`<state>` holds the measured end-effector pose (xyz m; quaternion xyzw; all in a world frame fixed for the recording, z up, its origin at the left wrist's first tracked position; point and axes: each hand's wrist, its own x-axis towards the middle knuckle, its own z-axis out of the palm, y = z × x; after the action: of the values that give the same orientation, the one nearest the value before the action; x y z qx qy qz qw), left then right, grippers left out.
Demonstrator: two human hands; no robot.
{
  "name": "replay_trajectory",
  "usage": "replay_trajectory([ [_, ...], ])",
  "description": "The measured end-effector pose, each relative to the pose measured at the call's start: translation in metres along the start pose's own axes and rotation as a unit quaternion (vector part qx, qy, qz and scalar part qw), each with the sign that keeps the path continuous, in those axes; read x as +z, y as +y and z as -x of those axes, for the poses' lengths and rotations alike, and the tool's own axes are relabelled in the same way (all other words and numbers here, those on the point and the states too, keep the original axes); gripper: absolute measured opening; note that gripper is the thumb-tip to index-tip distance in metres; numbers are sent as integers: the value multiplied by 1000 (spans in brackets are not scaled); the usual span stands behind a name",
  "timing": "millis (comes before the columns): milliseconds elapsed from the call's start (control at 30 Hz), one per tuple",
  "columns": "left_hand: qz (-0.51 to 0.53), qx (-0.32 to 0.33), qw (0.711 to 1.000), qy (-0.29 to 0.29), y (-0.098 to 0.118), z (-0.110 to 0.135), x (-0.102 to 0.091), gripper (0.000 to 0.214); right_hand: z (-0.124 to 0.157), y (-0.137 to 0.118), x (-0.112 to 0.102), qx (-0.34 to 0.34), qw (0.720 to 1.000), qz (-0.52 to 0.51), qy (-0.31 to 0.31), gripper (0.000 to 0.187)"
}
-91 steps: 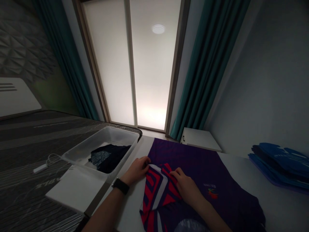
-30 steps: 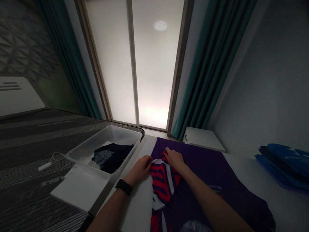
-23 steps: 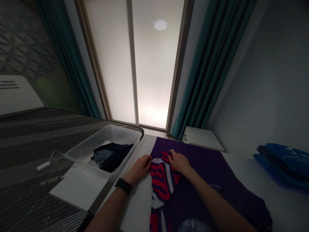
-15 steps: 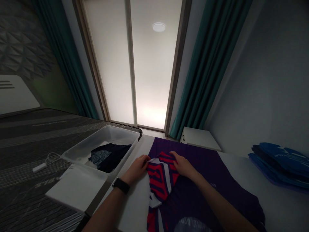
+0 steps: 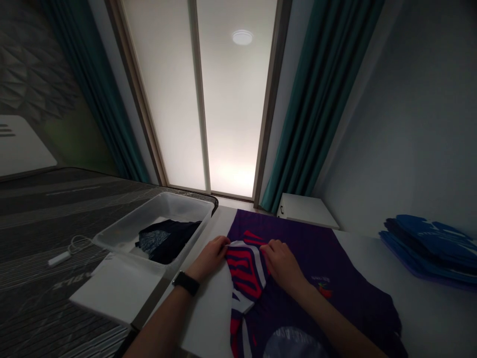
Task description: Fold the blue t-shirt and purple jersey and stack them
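Observation:
A purple jersey (image 5: 320, 253) lies flat on a white table (image 5: 206, 318), with a red, navy and white striped part (image 5: 246, 274) folded over its middle. My left hand (image 5: 208, 258), wearing a black wristwatch (image 5: 185, 283), grips the striped part's left edge. My right hand (image 5: 281, 266) holds its upper right edge, its fingers curled into the cloth. A small red logo (image 5: 325, 290) shows on the purple cloth beyond my right hand. What lies under the fold is hidden.
Left of the table, a clear plastic bin (image 5: 179, 201) holds dark folded clothing (image 5: 166, 242) and rests on a grey mattress (image 5: 55, 214), with a white lid (image 5: 115, 291) and a white cable (image 5: 59, 257) nearby. A stack of blue clothing (image 5: 421, 248) lies at the table's right.
My right hand has moved down and right along the striped fold, uncovering the red logo. My left hand has stayed at the fold's left edge. The striped part sits slightly differently on the jersey.

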<state>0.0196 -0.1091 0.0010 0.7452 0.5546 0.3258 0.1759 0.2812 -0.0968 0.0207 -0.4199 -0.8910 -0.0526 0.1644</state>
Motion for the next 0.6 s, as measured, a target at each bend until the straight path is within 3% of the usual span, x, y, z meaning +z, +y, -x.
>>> replay_trajectory([
  [67,-1,0,1000,0,-1,0,1,15,19,-21,-5,-87,994,-61,-19,22],
  [167,-1,2,1000,3,-2,0,1,15,42,-48,-10,-148,982,-113,-45,23],
  [267,0,9,1000,8,-2,0,1,15,50,-64,-9,-185,976,-102,-49,26],
  [400,1,13,1000,7,0,1,0,15,47,-72,6,-235,971,-43,-1,6],
  [600,-25,21,999,19,-3,1,2,21,58,-65,14,-245,965,-87,31,11],
])
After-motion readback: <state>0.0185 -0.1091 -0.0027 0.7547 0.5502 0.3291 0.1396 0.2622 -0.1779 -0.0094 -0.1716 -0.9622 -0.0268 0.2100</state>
